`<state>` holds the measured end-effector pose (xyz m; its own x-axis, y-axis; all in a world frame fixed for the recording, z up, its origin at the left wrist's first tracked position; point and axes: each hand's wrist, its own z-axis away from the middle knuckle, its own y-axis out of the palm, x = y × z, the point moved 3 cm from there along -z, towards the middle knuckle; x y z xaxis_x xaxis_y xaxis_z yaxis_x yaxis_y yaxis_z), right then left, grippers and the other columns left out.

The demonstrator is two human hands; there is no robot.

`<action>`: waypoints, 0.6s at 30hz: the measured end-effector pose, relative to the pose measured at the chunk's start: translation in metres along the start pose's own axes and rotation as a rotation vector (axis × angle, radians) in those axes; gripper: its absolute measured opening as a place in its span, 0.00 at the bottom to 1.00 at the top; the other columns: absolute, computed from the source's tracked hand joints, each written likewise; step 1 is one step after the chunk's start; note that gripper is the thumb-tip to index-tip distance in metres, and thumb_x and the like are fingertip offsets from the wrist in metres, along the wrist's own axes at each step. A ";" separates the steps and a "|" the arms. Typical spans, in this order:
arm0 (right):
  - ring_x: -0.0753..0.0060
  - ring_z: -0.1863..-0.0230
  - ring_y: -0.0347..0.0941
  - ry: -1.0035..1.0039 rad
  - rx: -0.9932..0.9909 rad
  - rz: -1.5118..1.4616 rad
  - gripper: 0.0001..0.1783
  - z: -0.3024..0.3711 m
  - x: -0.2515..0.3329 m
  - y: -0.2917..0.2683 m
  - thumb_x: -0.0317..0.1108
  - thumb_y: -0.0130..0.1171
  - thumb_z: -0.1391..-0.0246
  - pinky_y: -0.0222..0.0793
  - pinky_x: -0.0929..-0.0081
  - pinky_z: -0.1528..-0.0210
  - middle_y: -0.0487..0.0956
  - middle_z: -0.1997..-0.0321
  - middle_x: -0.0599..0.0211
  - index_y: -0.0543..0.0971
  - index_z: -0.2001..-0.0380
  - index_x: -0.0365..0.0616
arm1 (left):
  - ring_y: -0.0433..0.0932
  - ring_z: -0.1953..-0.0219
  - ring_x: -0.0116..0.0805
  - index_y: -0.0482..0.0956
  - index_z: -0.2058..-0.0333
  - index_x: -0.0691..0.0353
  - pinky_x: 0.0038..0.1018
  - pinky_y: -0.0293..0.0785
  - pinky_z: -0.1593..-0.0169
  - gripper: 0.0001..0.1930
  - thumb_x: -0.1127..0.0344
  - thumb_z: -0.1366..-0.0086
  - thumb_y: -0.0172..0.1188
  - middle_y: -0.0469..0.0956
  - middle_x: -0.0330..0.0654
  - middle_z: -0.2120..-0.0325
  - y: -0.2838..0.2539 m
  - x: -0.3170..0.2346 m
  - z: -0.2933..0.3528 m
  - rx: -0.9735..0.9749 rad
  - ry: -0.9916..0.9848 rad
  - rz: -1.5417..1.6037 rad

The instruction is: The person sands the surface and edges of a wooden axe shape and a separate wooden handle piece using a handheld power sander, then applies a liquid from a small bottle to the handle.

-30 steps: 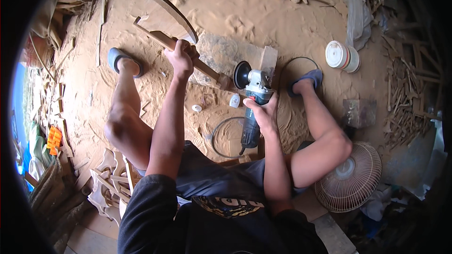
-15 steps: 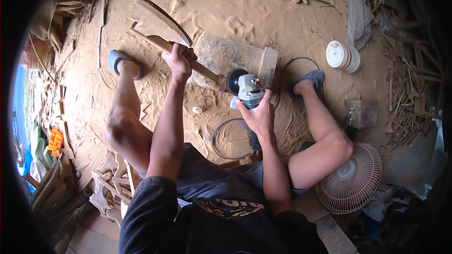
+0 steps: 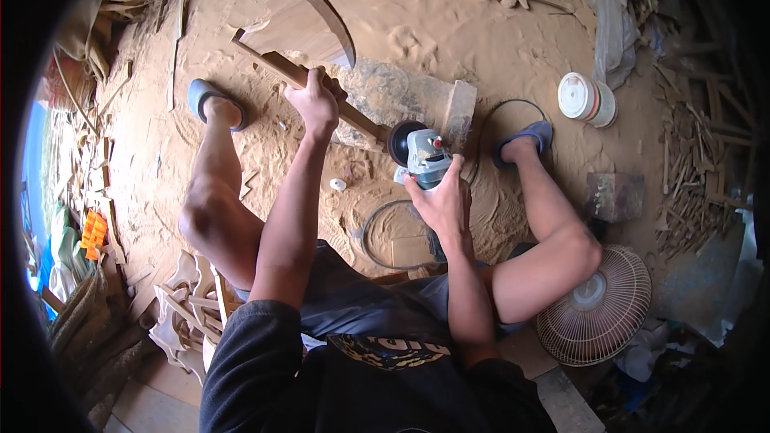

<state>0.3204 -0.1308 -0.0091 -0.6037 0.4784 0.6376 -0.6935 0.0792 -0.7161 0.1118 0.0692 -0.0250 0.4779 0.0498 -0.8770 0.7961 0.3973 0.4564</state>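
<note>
My left hand (image 3: pixel 314 103) is closed around the leg of a wooden furniture piece (image 3: pixel 359 122), which has a broad panel with a curved dark edge (image 3: pixel 325 20) at its far end. In my right hand (image 3: pixel 443 200) is an angle grinder (image 3: pixel 427 158), gripped by its body. Its round black disc (image 3: pixel 403 143) meets the near right end of the wooden leg, or lies very close to it. Beneath the wood is a dusty block (image 3: pixel 393 95) with an upright piece of wood (image 3: pixel 459 112) at its right end.
Sawdust covers the floor (image 3: pixel 385 0). A power cord (image 3: pixel 370 228) loops near my knees. At the right are a white tub (image 3: pixel 579 96), a wooden block (image 3: pixel 616 195), a fan guard (image 3: pixel 622 305) and heaped wood scraps (image 3: pixel 690 184). Cut wooden parts (image 3: pixel 188 305) lie at my left.
My left hand has shifted slightly right, and the wooden piece has turned with its panel end swinging right. The grinder has stayed almost in place.
</note>
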 end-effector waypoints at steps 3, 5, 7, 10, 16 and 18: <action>0.27 0.55 0.81 -0.009 0.023 0.037 0.53 0.006 0.006 0.004 0.52 0.77 0.52 0.76 0.42 0.53 0.82 0.55 0.29 0.60 0.36 0.29 | 0.60 0.89 0.25 0.61 0.79 0.57 0.27 0.56 0.84 0.16 0.72 0.35 0.57 0.62 0.34 0.86 -0.004 0.001 0.005 -0.052 0.038 -0.031; 0.27 0.55 0.81 -0.016 0.011 0.050 0.51 0.007 0.008 0.005 0.52 0.77 0.52 0.76 0.42 0.53 0.82 0.55 0.29 0.61 0.38 0.30 | 0.62 0.89 0.25 0.66 0.80 0.60 0.27 0.60 0.85 0.14 0.73 0.36 0.58 0.65 0.35 0.88 -0.003 0.001 0.007 -0.062 0.048 -0.003; 0.28 0.56 0.81 -0.049 0.010 0.041 0.51 0.008 0.009 0.008 0.52 0.77 0.52 0.76 0.41 0.54 0.82 0.56 0.30 0.61 0.38 0.30 | 0.63 0.89 0.25 0.67 0.79 0.61 0.27 0.61 0.84 0.13 0.73 0.37 0.58 0.66 0.36 0.88 -0.003 0.001 0.007 -0.061 0.080 -0.039; 0.27 0.57 0.81 -0.046 0.032 0.017 0.51 0.009 0.008 0.007 0.53 0.76 0.51 0.76 0.41 0.55 0.82 0.56 0.30 0.61 0.37 0.31 | 0.64 0.89 0.26 0.68 0.80 0.62 0.28 0.62 0.84 0.13 0.73 0.37 0.58 0.67 0.36 0.88 0.001 -0.001 0.012 -0.063 0.085 -0.057; 0.32 0.59 0.84 -0.059 0.045 0.197 0.55 0.016 0.018 0.001 0.54 0.72 0.48 0.79 0.44 0.55 0.83 0.59 0.29 0.59 0.33 0.22 | 0.68 0.87 0.27 0.70 0.81 0.63 0.28 0.63 0.82 0.13 0.72 0.36 0.58 0.69 0.36 0.87 0.004 0.001 0.016 -0.018 0.037 -0.027; 0.32 0.59 0.84 -0.062 0.051 0.240 0.55 0.020 0.029 0.000 0.54 0.72 0.48 0.79 0.44 0.56 0.83 0.60 0.30 0.59 0.33 0.22 | 0.62 0.89 0.26 0.64 0.77 0.60 0.27 0.58 0.84 0.13 0.74 0.35 0.56 0.65 0.35 0.87 -0.002 0.003 0.012 0.006 0.182 -0.161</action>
<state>0.2957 -0.1344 0.0151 -0.7752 0.4238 0.4685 -0.5455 -0.0751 -0.8348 0.1168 0.0574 -0.0269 0.2701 0.1512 -0.9509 0.8593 0.4077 0.3089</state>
